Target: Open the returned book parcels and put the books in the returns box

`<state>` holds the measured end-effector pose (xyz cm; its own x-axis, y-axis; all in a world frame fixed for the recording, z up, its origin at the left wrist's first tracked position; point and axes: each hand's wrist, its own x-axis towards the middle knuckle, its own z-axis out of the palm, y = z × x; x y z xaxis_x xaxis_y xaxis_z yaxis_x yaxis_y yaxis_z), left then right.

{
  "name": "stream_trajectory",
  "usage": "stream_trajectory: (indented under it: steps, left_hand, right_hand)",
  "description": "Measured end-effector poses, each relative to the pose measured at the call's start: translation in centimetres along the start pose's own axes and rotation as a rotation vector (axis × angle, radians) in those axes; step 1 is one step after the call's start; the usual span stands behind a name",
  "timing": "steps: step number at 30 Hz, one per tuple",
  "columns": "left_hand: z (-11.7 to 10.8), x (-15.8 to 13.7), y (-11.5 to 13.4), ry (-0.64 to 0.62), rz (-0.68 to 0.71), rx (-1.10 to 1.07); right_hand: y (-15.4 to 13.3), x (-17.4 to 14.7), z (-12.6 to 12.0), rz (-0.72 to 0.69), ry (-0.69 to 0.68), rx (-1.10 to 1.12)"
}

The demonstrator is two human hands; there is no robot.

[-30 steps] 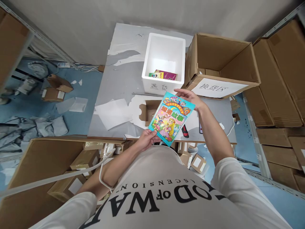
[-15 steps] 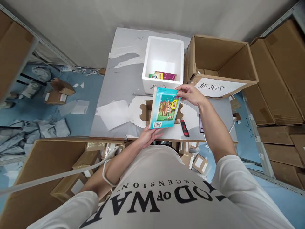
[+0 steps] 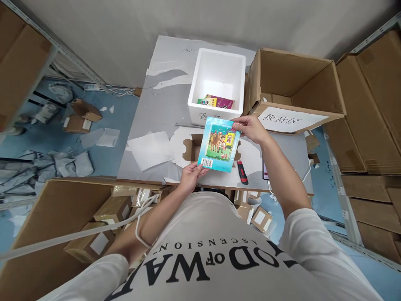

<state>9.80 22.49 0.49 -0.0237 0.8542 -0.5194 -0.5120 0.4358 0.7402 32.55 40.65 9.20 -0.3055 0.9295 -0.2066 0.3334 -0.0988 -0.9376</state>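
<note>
Between both hands I hold a light-blue children's book [image 3: 219, 144], its back cover with a cartoon picture and a barcode facing me. My left hand [image 3: 191, 174] pinches its lower left corner, thumb over the barcode edge. At the upper right corner my right hand [image 3: 250, 127] grips it. Behind the book, partly hidden, is a small open cardboard box [image 3: 188, 149] on the table. To the right of the book lies a red and black utility knife [image 3: 242, 172]. A white foam box [image 3: 193, 75] with colourful booklets [image 3: 222, 103] inside stands just beyond.
A large cardboard box [image 3: 299, 121] with a handwritten paper label stands at the right back of the table [image 3: 140, 117]. White paper sheets [image 3: 151, 149] lie at left, a phone [image 3: 265, 171] at right. Below the table edge, a big carton [image 3: 53, 209] holds parcels; stacked cartons [image 3: 366, 138] line the right.
The book has turned flatter toward me, showing its back cover more squarely. My left hand has gone from loose fingers under the lower edge to a pinch on the corner.
</note>
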Motion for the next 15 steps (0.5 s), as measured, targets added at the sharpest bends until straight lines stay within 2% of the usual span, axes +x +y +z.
stream_trajectory:
  steps: [4, 7, 10, 12, 15]
  left_hand:
    - [0.2, 0.5, -0.3, 0.034, -0.003, 0.004]
    - [0.6, 0.6, -0.1, 0.052, -0.006, 0.010]
    - [1.1, 0.4, 0.7, 0.029, -0.009, -0.019]
    - [1.3, 0.4, 1.3, 0.015, -0.005, -0.027]
    - [0.8, 0.5, 1.8, 0.054, 0.040, 0.009]
  right_hand:
    - [0.1, 0.8, -0.2, 0.009, -0.037, -0.024]
    - [-0.3, 1.2, -0.6, 0.015, -0.125, -0.073]
    - [-0.9, 2.3, -1.8, -0.025, -0.162, -0.112]
    - [-1.1, 4.1, -3.1, -0.090, -0.072, -0.132]
    - [0.0, 8.8, -4.8, -0.197, 0.158, -0.146]
